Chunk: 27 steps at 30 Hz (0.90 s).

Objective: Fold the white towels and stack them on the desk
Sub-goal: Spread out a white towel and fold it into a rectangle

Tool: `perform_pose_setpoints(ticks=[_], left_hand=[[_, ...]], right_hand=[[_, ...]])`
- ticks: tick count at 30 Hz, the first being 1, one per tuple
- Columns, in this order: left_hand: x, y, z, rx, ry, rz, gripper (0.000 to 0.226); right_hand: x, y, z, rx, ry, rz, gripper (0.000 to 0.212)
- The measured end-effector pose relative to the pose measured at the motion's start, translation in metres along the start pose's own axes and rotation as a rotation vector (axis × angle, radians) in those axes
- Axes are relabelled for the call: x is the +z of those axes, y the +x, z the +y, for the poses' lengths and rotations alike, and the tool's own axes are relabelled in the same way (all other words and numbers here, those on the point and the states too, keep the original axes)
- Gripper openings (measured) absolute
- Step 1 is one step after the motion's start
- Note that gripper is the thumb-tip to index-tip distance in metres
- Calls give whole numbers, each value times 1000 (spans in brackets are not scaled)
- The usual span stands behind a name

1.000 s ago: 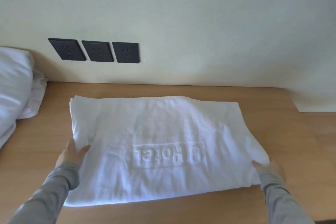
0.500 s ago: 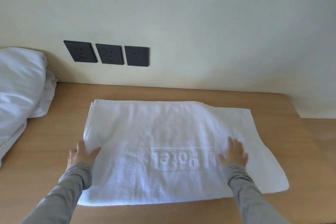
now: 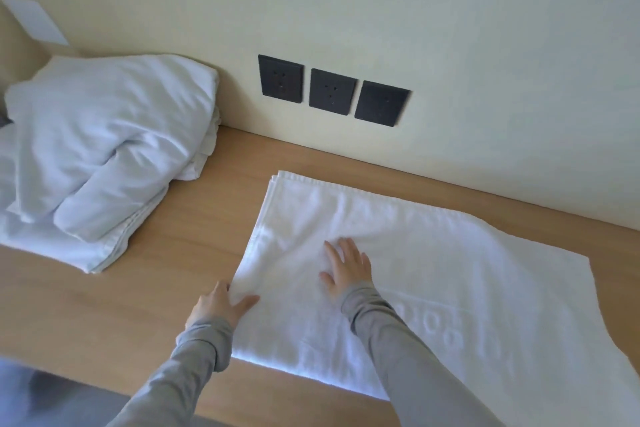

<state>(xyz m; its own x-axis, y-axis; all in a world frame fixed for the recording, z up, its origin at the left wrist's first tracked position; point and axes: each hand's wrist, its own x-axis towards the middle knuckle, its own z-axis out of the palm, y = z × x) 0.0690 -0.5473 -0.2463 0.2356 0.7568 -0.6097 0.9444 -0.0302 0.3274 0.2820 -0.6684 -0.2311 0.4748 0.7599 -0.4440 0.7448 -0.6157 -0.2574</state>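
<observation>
A white towel (image 3: 450, 274) with an embossed hotel logo lies folded flat on the wooden desk (image 3: 194, 246), its long side running toward the right. My left hand (image 3: 218, 305) grips the towel's left edge, thumb on top and fingers tucked under the cloth. My right hand (image 3: 346, 267) lies flat on the towel's left part with the fingers spread, pressing on the fabric. Grey sleeves cover both forearms.
A heap of white striped bedding (image 3: 100, 156) sits on the desk's left end against the wall. Three black wall sockets (image 3: 332, 90) are mounted just above the desk behind the towel. The desk's front edge (image 3: 104, 388) runs below my arms.
My right hand slid from the towel's right corner across to its left part. The left hand kept hold of the left edge. The view swung left, showing more of the bedding.
</observation>
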Motion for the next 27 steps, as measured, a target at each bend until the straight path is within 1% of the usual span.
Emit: perform_pose_setpoints(ticks=[2,4,6,9,14,17,21,22,24,25,27], left_hand=[[0,-1,-10,25,-6,-9,42],[0,-2,-21,53,-48,-15,35],[-2,-4,-31,55,-95,-13,32],[-7,-4,-35,74,-114,-1,38],[-9,6,-13,212,-270,144,48],[-10,11,9,247,-341,154,40],[-10,19,26,235,-392,205,29],[-10,20,27,226,-393,215,28],[-11,22,29,201,-394,201,27],[-12,22,29,187,-402,183,26],[-13,20,27,152,-435,142,22]], right_hand=[[-2,12,-8,19,-29,97,53],[-9,28,-15,31,-66,214,42],[-22,51,-25,1,-84,245,35],[-43,92,-45,-44,-80,185,42],[-67,146,-76,-60,-23,82,46],[-69,166,-85,-96,-39,91,44],[-68,183,-87,-75,-52,37,50],[-69,187,-86,-84,-32,65,46],[-72,194,-82,-122,77,145,28],[-74,196,-80,-133,167,159,19],[-78,199,-76,-140,326,131,4]])
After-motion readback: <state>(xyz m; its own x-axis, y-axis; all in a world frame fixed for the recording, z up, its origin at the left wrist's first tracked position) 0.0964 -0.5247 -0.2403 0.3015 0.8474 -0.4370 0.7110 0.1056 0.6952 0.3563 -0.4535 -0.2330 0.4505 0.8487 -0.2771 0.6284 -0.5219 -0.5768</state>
